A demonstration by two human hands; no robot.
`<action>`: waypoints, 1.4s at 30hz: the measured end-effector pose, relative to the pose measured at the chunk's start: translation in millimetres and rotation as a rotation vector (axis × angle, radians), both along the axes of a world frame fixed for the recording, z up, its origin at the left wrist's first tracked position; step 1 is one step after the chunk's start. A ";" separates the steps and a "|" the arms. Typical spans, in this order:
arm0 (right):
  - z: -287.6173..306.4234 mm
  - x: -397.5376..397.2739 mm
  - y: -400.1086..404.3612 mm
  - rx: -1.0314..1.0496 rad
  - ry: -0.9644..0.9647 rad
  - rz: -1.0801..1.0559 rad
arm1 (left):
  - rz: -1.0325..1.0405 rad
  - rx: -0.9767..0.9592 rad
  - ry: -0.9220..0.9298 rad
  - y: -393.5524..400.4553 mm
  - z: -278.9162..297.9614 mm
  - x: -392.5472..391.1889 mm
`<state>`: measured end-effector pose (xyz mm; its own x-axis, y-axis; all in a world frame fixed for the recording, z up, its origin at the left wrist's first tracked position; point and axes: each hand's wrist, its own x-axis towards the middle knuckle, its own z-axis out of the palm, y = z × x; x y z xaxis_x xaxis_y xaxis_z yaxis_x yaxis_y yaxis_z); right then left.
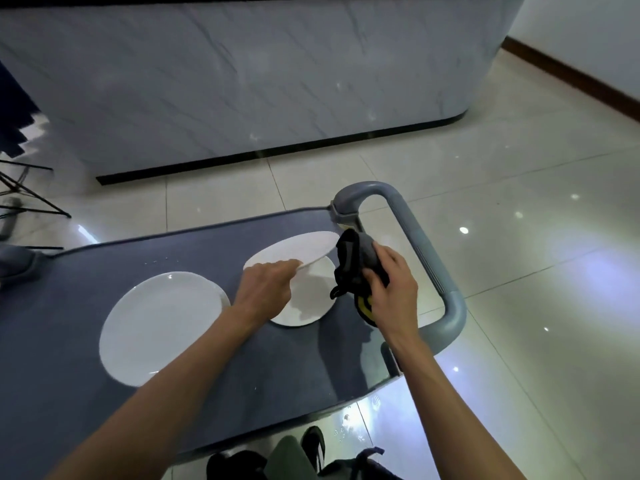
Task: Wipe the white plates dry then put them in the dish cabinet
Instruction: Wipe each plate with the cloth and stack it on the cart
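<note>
White top plate [294, 249] was pinched at its rim by the left hand [265, 289], tilted; a cloth [356, 268] was gripped by the right hand [391, 285]. A slip was risked onto the plate beneath [308, 299].

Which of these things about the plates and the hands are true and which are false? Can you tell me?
1. The left hand lifts one edge of a white plate. True.
2. The right hand is empty. False: it grips a dark cloth.
3. Another plate lies under the lifted one. True.
4. The big plate on the left is held up in the air. False: it lies flat on the blue cart top, and no hand touches it.
5. The plates are on the floor. False: they are on the cart, beside its grey handle.
</note>
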<state>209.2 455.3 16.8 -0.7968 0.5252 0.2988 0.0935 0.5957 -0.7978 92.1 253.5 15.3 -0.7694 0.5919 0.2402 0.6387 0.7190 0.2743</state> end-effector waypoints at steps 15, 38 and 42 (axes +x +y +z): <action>-15.2 14.6 2.1 -0.045 -0.031 -0.015 | -0.117 -0.219 0.040 -1.3 -56.3 14.6; -37.6 14.1 -11.6 -0.061 -0.137 -0.001 | -0.262 -0.399 -0.090 -18.5 -105.3 38.1; -37.3 12.3 -17.3 -0.049 -0.144 0.024 | -0.249 -0.421 -0.145 -23.6 -112.0 38.2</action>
<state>221.5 438.0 -20.5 -0.8423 0.5162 0.1548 0.1951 0.5598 -0.8053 130.3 229.9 -96.7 -0.6007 0.7839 -0.1574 0.7814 0.6172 0.0921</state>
